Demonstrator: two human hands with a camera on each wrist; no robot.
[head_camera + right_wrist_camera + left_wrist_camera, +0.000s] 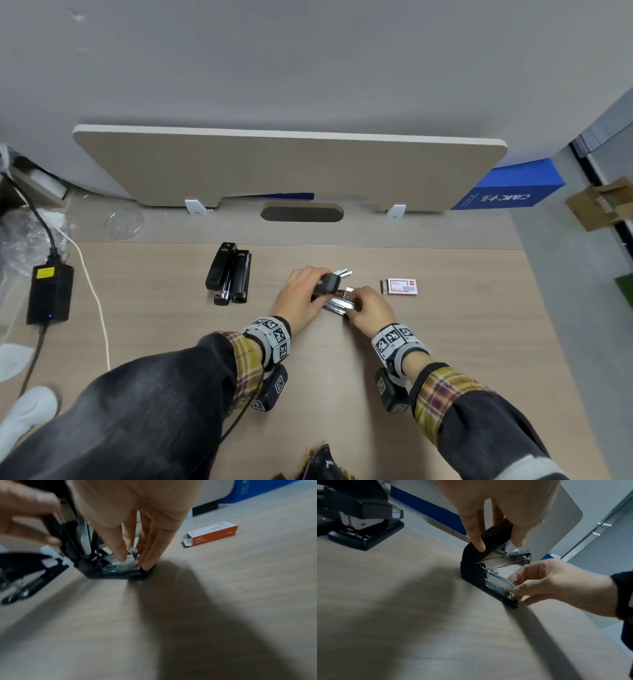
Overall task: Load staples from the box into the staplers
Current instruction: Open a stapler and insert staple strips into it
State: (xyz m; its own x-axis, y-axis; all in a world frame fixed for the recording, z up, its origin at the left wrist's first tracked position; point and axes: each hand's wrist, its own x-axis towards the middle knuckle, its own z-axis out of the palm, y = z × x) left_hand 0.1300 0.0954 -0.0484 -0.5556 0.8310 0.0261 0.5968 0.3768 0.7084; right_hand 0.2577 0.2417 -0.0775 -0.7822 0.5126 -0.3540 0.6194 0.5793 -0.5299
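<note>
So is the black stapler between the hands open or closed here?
Open. The left hand holds the black stapler's top cover raised off the base, exposing the metal staple channel, where the right hand's fingertips rest.

Your wooden desk (445,342) carries an opened stapler (337,301) at centre, base flat on the surface. Two closed black staplers (228,274) sit left of it, and a staple box (401,287) right. A black power adapter (49,294) lies near your left edge.

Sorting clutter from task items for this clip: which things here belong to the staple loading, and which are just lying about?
In use: open stapler, left hand holding its lid up, right hand at its metal channel, staple box, two closed staplers.

Lying about: power adapter, blue box, plastic lid.
</note>
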